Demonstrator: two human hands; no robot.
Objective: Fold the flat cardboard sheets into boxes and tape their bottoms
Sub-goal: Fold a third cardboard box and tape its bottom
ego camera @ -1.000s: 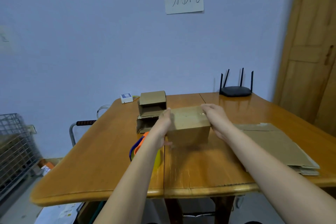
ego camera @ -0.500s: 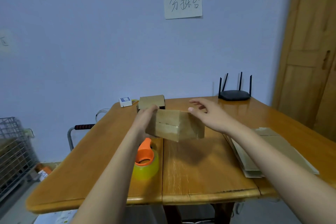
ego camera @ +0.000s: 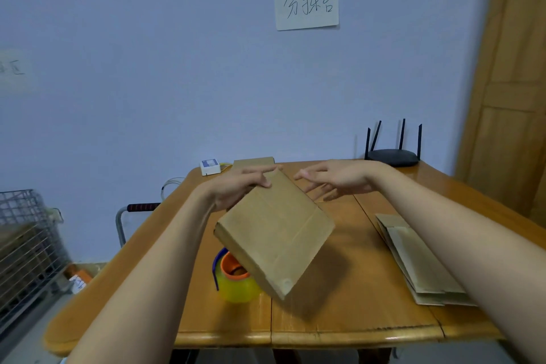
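Your box (ego camera: pixel 274 233) is matt brown cardboard, like the flat sheets (ego camera: pixel 419 263). The bench (ego camera: pixel 354 322) is glossy varnished wood. The tape roll (ego camera: pixel 236 284) looks shiny yellow plastic with an orange core.

A wooden table (ego camera: pixel 339 322) carries a yellow tape roll (ego camera: pixel 236 284) below the left hand (ego camera: pixel 236 189), a stack of flat cardboard sheets (ego camera: pixel 419 263) under the right forearm, a black router (ego camera: pixel 393 156) beyond the right hand (ego camera: pixel 339 177), and a small white device (ego camera: pixel 210 166) beyond the left hand.
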